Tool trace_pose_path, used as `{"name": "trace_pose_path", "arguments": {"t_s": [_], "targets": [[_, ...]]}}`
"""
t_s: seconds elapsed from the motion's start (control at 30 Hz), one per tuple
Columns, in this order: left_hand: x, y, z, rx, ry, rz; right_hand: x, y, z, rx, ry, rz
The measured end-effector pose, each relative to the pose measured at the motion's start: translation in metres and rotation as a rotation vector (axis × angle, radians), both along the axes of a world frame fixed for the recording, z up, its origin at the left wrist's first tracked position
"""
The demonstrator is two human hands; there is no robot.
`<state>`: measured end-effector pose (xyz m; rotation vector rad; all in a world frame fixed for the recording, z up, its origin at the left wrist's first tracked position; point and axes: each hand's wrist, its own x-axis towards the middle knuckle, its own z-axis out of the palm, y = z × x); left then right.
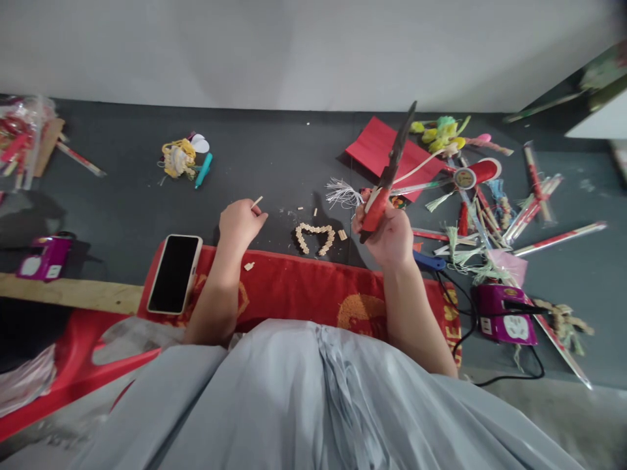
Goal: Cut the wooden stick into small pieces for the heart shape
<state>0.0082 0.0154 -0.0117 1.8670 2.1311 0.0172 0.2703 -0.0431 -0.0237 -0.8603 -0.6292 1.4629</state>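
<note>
My left hand (pixel 240 225) is closed, pinching a short thin pale stick (pixel 257 202) between thumb and fingertips above the dark table. In my right hand (pixel 392 235) is a pair of red-handled scissors (pixel 377 207), with the dark blades pointing up and away from me. The fingers wrap round the handle, palm partly turned up. Between my hands, small pale pieces form a part-heart outline (pixel 316 228), open toward me. A few loose bits (pixel 315 212) lie just beyond it, and a small pale block (pixel 342 235) sits to its right.
A phone (pixel 175 274) lies on the red towel (pixel 304 281) at the table's near edge. Beyond my right hand are red paper (pixel 375 147), tassels and several wrapped sticks (pixel 533 209). A purple box (pixel 507 313) with a black cable stands right; yellow cord (pixel 179 158) lies left.
</note>
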Motion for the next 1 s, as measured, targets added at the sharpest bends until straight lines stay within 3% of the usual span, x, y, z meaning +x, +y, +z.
{"name": "trace_pose_path", "arguments": {"t_s": [0.23,0.43,0.63,0.87,1.0], "targets": [[0.005,0.0,-0.007,-0.012,0.089,-0.078,-0.009,-0.001,-0.001,-0.005,-0.019,0.047],[0.016,-0.005,-0.01,0.077,0.017,-0.163,-0.012,-0.002,0.006,-0.044,-0.024,0.029],[0.006,-0.003,-0.011,0.192,0.001,-0.096,-0.015,-0.003,0.01,-0.075,-0.038,0.067],[0.003,-0.003,-0.009,-0.041,-0.045,-0.195,-0.015,-0.001,0.008,-0.107,-0.032,0.065],[0.002,-0.003,-0.011,-0.068,-0.047,-0.249,-0.014,-0.001,0.007,-0.095,-0.022,0.057]]}}
